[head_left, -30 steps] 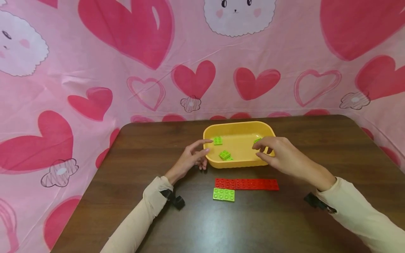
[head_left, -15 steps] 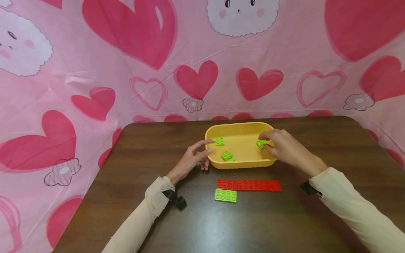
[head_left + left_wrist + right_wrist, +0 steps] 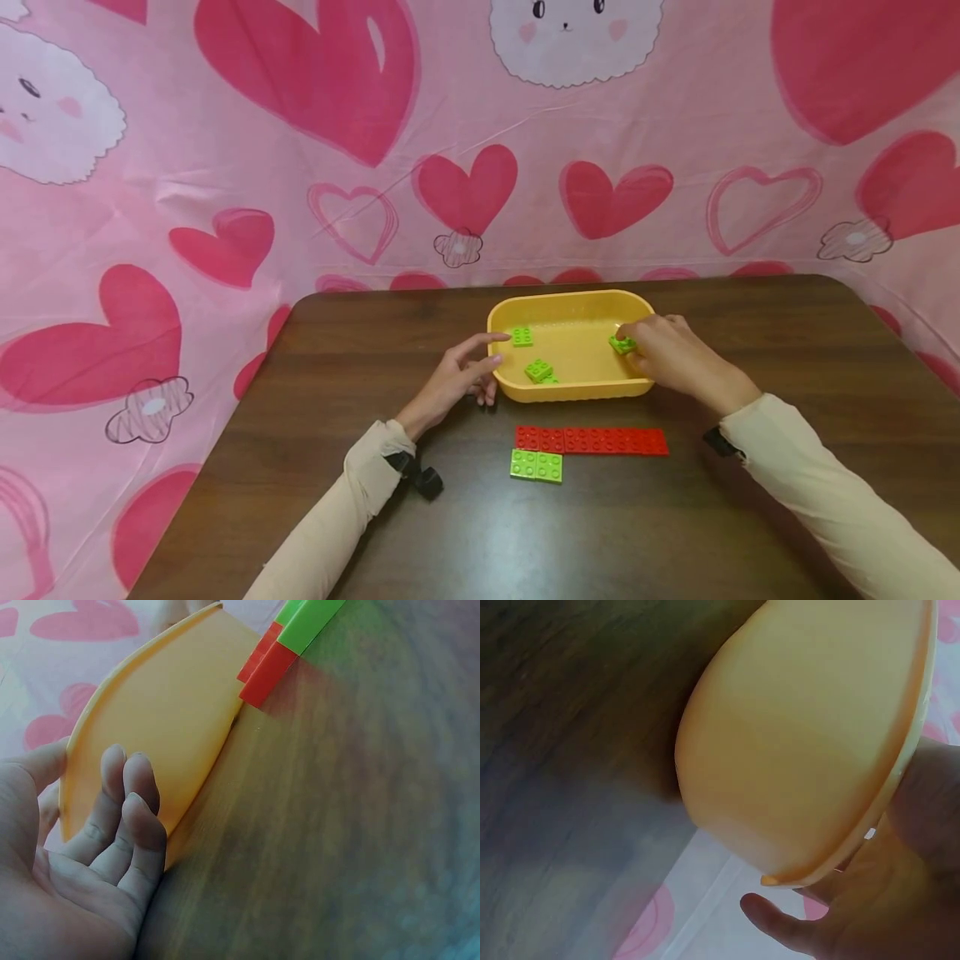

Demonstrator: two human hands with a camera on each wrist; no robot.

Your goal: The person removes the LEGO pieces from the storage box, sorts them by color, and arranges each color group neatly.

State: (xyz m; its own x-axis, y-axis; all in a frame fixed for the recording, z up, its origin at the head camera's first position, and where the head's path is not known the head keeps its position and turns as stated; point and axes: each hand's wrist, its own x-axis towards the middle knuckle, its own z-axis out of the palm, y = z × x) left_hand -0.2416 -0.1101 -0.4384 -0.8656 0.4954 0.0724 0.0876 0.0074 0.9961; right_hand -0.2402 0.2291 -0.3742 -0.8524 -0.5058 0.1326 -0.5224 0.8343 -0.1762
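A yellow plastic basin (image 3: 573, 390) stands at the back of the table. My left hand (image 3: 452, 375) is at its left end, index finger and thumb over the rim, the other fingers loosely bent outside the wall in the left wrist view. Reaching over the right end, my right hand (image 3: 675, 354) pinches a green toy building brick (image 3: 621, 343) low inside the basin. Another green brick (image 3: 522, 337) lies at the left inside. A tilted green brick (image 3: 538, 370) overlaps one more (image 3: 551, 380) near the front wall. In the right wrist view the wall hides the pinching fingertips.
In front of the basin, a row of red bricks (image 3: 592, 440) lies on the brown wooden table (image 3: 360, 350). Two green bricks (image 3: 536, 466) sit against the near side of its left end. A pink heart-print cloth (image 3: 525, 117) hangs behind the table.
My right hand has moved right and down to the green brick at the basin's right end, its fingertips closing on it. The left hand and the basin stay in place.
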